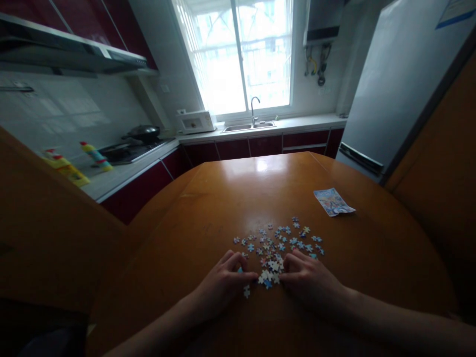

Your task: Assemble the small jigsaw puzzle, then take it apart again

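Note:
Small jigsaw puzzle pieces lie scattered over the wooden table. A denser cluster of pale, face-down looking pieces sits between my two hands. My left hand rests at the cluster's left side, fingers curled and thumb stretched toward it. A gap shows between that thumb and forefinger, with a bit of blue piece visible there. To the right, my right hand is curled, its thumb and forefinger apart, tips at the cluster's edge. One loose piece lies below my left thumb.
A crumpled printed picture sheet lies at the right on the wooden table. Beyond are a counter with a sink, a microwave and a stove with a pan. A fridge stands at the right.

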The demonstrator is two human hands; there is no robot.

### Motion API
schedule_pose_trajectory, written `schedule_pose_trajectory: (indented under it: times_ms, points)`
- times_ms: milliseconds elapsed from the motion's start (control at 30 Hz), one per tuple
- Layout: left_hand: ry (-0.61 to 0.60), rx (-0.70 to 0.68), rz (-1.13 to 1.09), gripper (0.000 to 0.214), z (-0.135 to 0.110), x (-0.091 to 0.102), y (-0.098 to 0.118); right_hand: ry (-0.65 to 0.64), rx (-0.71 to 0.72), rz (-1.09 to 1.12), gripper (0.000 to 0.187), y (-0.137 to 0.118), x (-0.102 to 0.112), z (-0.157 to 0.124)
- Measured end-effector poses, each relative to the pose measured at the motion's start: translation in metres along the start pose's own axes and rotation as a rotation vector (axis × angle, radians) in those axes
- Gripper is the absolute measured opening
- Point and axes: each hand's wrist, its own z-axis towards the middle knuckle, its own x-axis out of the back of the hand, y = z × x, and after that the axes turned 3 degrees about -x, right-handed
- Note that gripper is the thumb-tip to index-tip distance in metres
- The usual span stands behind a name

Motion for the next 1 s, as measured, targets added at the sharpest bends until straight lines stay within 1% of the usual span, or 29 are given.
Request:
schedule_pose_trajectory:
  times_ms: [67, 167, 300, 433, 500, 533, 667, 767, 867, 933, 1000]
  points:
    - [0.038, -0.003, -0.004, 0.030, 0.000, 0.003, 0.003, 0.002, 0.016, 0.029, 0.020, -0.001, -0.002, -0.006]
    - [0.107, 0.015, -0.004, 0.024, -0.002, 0.004, 0.005, -0.005, -0.002, 0.114, 0.022, -0.004, -0.006, -0.016]
    - [0.086, 0.013, 0.002, 0.010, -0.007, 0.001, 0.009, 0.045, -0.063, 0.206, 0.022, -0.006, -0.007, -0.022]
    - [0.074, 0.012, -0.037, 0.008, -0.006, -0.003, 0.014, 0.095, -0.149, 0.183, 0.018, 0.001, 0.002, -0.012]
    - [0.060, 0.021, -0.056, 0.004, -0.001, -0.004, 0.015, 0.082, -0.191, 0.148, 0.016, 0.005, 0.007, -0.003]
    - [0.059, 0.023, -0.058, 0.007, 0.002, -0.005, 0.016, 0.068, -0.201, 0.129, 0.015, 0.006, 0.009, 0.001]
    - [0.082, 0.028, -0.009, 0.017, 0.018, -0.010, 0.016, -0.007, -0.175, 0.032, 0.016, 0.010, 0.010, 0.014]
    - [0.077, 0.027, 0.008, 0.012, 0.028, -0.016, 0.015, -0.032, -0.151, -0.046, 0.020, 0.011, 0.007, 0.016]
    - [0.070, 0.011, 0.000, 0.010, 0.032, -0.018, 0.012, -0.028, -0.089, -0.119, 0.018, 0.013, 0.005, 0.017]
    - [0.070, 0.009, -0.005, 0.008, 0.032, -0.016, 0.011, -0.010, -0.041, -0.167, 0.015, 0.014, 0.005, 0.017]
    - [0.088, 0.041, -0.020, 0.017, 0.029, -0.010, 0.011, 0.032, -0.030, -0.185, 0.015, 0.014, 0.006, 0.018]
